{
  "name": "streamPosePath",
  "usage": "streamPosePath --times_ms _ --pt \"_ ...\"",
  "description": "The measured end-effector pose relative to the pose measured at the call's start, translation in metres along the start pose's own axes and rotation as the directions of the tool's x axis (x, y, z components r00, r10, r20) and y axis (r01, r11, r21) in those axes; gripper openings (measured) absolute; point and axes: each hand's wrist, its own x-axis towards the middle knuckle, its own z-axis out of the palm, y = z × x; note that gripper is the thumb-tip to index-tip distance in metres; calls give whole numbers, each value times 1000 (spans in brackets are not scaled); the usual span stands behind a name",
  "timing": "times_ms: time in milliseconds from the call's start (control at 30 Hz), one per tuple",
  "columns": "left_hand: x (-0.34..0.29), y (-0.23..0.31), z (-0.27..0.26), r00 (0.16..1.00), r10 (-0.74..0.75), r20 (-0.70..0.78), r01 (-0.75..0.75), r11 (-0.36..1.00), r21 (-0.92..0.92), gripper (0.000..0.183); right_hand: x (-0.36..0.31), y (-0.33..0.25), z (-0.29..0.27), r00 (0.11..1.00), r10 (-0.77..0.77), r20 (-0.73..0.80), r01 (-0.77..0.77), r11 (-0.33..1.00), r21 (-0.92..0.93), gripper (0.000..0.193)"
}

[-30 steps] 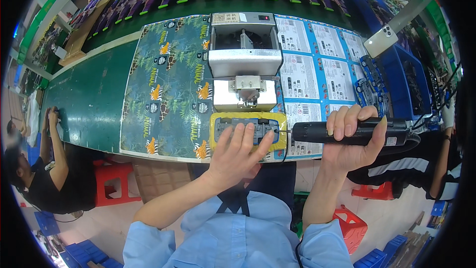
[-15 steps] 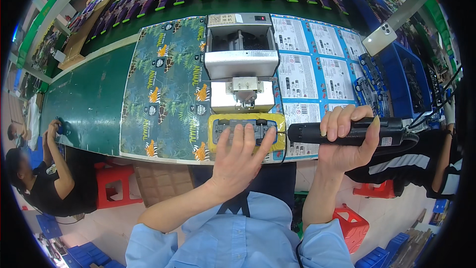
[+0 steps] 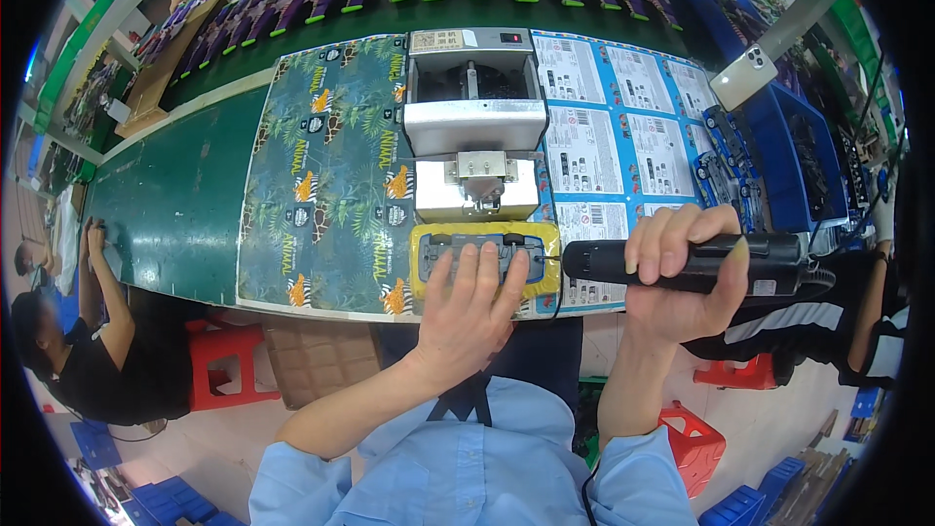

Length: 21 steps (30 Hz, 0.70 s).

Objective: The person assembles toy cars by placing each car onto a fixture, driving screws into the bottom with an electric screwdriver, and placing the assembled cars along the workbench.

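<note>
While the right hand (image 3: 687,287) clasps a black cylindrical screwdriver (image 3: 602,261), the left hand (image 3: 463,317) lies unclenched on an upturned blue-and-grey plastic toy car (image 3: 455,242) in a yellow holder (image 3: 552,287) near the green surface's (image 3: 185,214) front edge; likely light, stiff; grip its sides.

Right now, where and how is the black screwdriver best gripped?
Probably by the thick middle of the black screwdriver, from the near side, where the right hand wraps it: its thin bit points left toward the toy car and its cable leaves the right end, so both ends are better left free.
</note>
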Motion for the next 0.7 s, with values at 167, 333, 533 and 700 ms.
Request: streamPosePath --times_ms 167,333,533,700 --pt "-1 -1 3 999 31 -35 -29 998 61 65 -2 6 1 1000 26 1 -26 1000 -16 27" --pt "-3 -4 4 998 44 -37 -40 994 102 54 3 3 14 995 92 27 -90 994 -61 28" --pt "-5 -9 7 996 87 -26 -81 981 179 51 7 2 21 991 119 67 -111 988 -104 29" --pt "-3 -10 6 996 89 -31 -82 980 180 51 8 5 26 984 164 69 -153 978 -144 30"
